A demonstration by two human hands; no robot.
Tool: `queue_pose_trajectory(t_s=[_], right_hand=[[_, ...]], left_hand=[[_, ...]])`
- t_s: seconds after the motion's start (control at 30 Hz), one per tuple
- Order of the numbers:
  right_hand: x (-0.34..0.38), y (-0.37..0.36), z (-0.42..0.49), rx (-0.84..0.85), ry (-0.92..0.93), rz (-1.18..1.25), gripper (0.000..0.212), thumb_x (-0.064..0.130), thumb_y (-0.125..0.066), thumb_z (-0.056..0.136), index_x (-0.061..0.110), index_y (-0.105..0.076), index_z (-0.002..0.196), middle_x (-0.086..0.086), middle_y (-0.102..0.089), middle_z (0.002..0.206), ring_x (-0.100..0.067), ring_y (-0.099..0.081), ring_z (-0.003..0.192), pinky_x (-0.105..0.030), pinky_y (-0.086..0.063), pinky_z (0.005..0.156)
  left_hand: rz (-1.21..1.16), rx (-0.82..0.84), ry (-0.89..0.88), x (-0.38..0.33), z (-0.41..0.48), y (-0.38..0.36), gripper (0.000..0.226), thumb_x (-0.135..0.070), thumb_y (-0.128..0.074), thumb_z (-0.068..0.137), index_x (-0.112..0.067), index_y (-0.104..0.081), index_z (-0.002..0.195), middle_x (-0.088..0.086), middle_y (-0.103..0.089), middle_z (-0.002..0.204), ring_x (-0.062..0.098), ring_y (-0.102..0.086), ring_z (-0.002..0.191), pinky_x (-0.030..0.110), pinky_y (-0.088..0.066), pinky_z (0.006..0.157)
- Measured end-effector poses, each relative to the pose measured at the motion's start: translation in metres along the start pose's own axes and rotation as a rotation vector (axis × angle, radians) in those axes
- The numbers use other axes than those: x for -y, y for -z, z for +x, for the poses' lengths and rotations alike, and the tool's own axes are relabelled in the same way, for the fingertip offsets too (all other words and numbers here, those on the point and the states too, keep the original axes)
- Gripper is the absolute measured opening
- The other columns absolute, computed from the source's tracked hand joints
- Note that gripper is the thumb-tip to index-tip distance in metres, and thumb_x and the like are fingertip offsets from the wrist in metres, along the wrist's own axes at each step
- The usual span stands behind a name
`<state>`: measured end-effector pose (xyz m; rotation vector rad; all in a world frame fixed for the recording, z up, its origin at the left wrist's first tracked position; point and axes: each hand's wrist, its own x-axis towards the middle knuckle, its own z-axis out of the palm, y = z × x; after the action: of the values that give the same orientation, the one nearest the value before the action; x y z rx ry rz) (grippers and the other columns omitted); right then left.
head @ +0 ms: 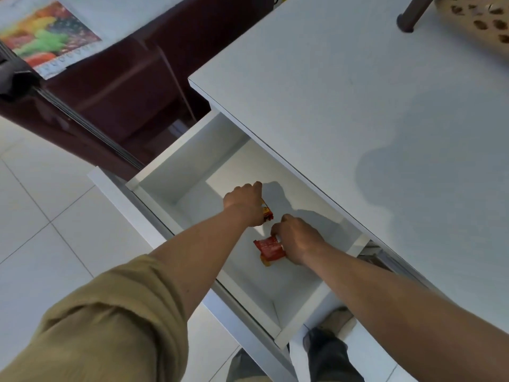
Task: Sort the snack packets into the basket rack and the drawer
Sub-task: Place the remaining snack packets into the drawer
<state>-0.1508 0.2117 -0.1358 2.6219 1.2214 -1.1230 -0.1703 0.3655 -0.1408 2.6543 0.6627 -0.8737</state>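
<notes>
- My left hand [243, 201] is curled shut around a small red and yellow snack packet [267, 213], of which only one end pokes out beside the wrist.
- My right hand [296, 239] sits just to the right and nearer, its fingers pinched on the edge of a second red packet [268, 248]; this one seems to lie on the drawer floor, though I cannot be sure it touches.
- Both hands are inside the open white drawer [170, 164], close together but apart, near its middle.
- The drawer is pulled out from under a white countertop [358, 92] that fills the right of my view.
- At the far right corner of that top I see part of the perforated beige basket [479, 20] and a dark rack leg [407, 20].
- A dark maroon cabinet [115, 86] stands to the far left, over pale floor tiles [41, 216].
</notes>
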Motion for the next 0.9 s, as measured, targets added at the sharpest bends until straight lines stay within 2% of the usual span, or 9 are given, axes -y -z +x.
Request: queue_pose_trajectory(t_s=[0.1, 0.3, 0.67, 0.9], right_hand=[[0.006, -0.001, 0.009, 0.037, -0.008, -0.029, 0.045, 0.003, -0.064, 0.081, 0.02, -0.061, 0.121, -0.008, -0.048, 0.114, -0.03, -0.055, 0.105, -0.036, -0.051, 0.077], [0.012, -0.006, 0.022, 0.07, 0.027, -0.11, 0.04, 0.01, -0.066, 0.083, 0.022, -0.063, 0.121, -0.006, -0.051, 0.117, -0.026, -0.054, 0.105, -0.037, -0.05, 0.082], [0.019, -0.009, 0.021, -0.004, 0.015, -0.123, 0.041, 0.014, -0.06, 0.086, 0.027, -0.059, 0.125, -0.004, -0.052, 0.113, -0.025, -0.053, 0.103, -0.033, -0.042, 0.07], [0.025, 0.005, 0.004, -0.097, 0.038, -0.102, 0.034, 0.019, -0.061, 0.085, 0.02, -0.06, 0.119, -0.005, -0.054, 0.111, -0.027, -0.052, 0.105, -0.038, -0.049, 0.075]], left_hand=[[0.051, 0.017, 0.009, 0.0, 0.002, -0.004, 0.073, -0.025, -0.074, 0.075, -0.019, -0.036, 0.136, 0.005, -0.054, 0.118, 0.025, -0.056, 0.109, 0.034, -0.042, 0.068], [0.027, 0.066, 0.028, 0.0, 0.008, -0.011, 0.078, -0.023, -0.078, 0.074, -0.014, -0.036, 0.139, 0.01, -0.05, 0.122, 0.027, -0.056, 0.11, 0.034, -0.042, 0.067], [0.132, 0.018, 0.021, 0.001, 0.005, -0.017, 0.068, -0.023, -0.07, 0.079, -0.016, -0.036, 0.137, 0.007, -0.049, 0.123, 0.026, -0.055, 0.111, 0.034, -0.039, 0.069], [0.161, -0.012, 0.006, 0.001, -0.009, 0.01, 0.063, -0.024, -0.068, 0.079, -0.016, -0.039, 0.134, 0.006, -0.048, 0.122, 0.024, -0.053, 0.112, 0.034, -0.039, 0.072]])
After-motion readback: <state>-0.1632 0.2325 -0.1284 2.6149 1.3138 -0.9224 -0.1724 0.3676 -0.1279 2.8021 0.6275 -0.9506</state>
